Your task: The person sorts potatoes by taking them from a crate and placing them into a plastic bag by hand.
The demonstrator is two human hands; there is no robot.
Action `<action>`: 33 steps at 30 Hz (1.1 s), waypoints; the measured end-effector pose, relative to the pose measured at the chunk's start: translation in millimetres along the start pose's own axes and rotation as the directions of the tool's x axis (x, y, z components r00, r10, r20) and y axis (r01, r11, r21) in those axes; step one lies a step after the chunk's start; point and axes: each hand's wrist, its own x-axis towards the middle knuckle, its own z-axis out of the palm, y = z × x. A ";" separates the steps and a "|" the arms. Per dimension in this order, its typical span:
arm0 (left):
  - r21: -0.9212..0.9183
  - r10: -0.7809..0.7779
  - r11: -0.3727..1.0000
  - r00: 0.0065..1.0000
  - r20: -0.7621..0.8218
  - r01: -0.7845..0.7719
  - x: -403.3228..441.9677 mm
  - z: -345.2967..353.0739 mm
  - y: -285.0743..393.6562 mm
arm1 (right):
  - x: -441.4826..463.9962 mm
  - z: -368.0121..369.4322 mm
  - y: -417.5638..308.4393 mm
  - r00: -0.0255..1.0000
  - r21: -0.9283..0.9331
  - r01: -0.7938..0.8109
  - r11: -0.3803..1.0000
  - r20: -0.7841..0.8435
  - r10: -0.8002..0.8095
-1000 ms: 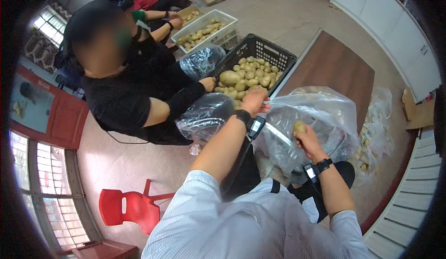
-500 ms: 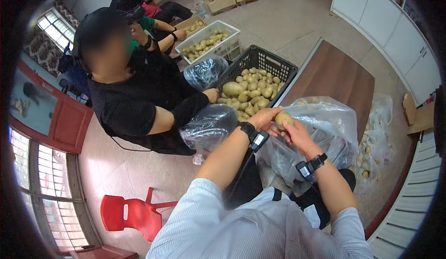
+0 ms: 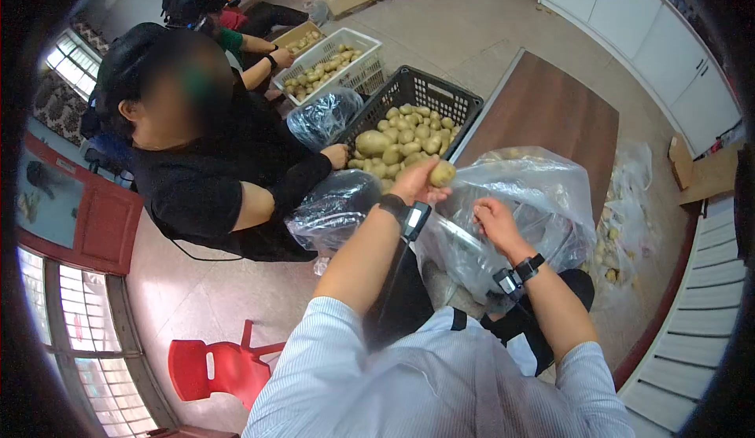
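My left hand (image 3: 416, 183) is closed around a potato (image 3: 442, 174), held up near the corner of a black crate (image 3: 460, 106). To its right, my right hand (image 3: 499, 226) is apart from the potato, its fingers curled in with nothing visible in them. Below and behind my hands spreads a large clear plastic bag (image 3: 550, 190), partly over the wooden table. Many potatoes (image 3: 407, 135) of mixed sizes fill the black crate just beyond my left hand.
A co-worker in black sits at the left, one hand (image 3: 336, 155) at the crate's edge beside dark plastic bags (image 3: 326, 117). Farther back stands a white crate of potatoes (image 3: 370, 48). The brown table (image 3: 543, 108) lies ahead; a red chair (image 3: 224, 371) is lower left.
My right hand has come off the potato and moved slightly away, fingers curling. The potato stays in my left hand, which has shifted up and left. The whole view has shifted slightly.
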 end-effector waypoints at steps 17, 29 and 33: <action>-0.107 0.061 0.988 0.925 -0.375 -0.109 28.1 -59.2 0.8 | 9.8 -98.2 90.5 0.873 -0.499 -0.292 0.816 -0.487 0.015; 0.671 -0.161 0.734 0.987 0.016 0.109 5.7 30.9 -15.4 | -0.7 -165.6 48.3 0.877 -0.046 0.101 0.994 -0.467 -0.111; 0.842 0.102 0.538 0.994 -0.026 -0.033 17.9 22.3 -15.5 | 9.9 -201.7 7.2 0.850 -0.218 -0.069 0.973 -0.524 -0.057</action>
